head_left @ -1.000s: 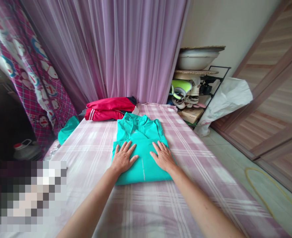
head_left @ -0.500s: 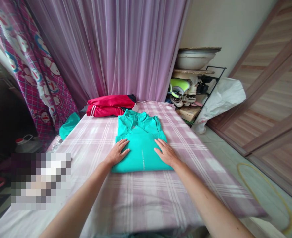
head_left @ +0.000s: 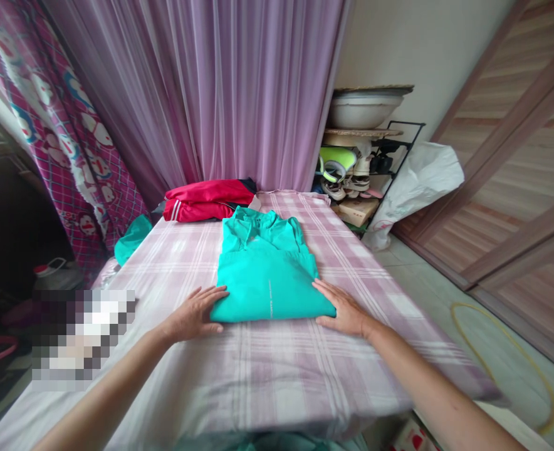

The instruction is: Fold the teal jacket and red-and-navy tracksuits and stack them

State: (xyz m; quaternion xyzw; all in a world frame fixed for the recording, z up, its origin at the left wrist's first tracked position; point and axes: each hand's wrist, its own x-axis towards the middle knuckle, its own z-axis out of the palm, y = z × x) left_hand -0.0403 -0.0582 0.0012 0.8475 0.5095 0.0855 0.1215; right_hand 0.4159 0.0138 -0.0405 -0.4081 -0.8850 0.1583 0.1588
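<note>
A turquoise zip-neck jacket (head_left: 262, 282) lies folded on a plaid cloth (head_left: 267, 376), its collar at the far end and its smooth folded panel nearest me. My left hand (head_left: 195, 314) is at the near left corner, fingers stretched over the side edge and thumb apart on the cloth. At the near right corner rests my right hand (head_left: 343, 308), its fingers along the side and its thumb by the bottom edge. Both hands look open, with the corners between finger and thumb. Whether either one pinches the fabric underneath is hidden.
Folded red clothing (head_left: 202, 200) lies at the far left of the covered surface. Behind hangs a purple curtain (head_left: 258, 94). To the right stand a shoe rack (head_left: 394, 150), a white bag (head_left: 418, 188) and a wooden wardrobe (head_left: 507, 188). A yellow hose (head_left: 535, 369) lies on the floor.
Both hands have slid outward and toward me, from flat on top of the jacket's panel to its near corners. The panel's near corners now look slightly reshaped.
</note>
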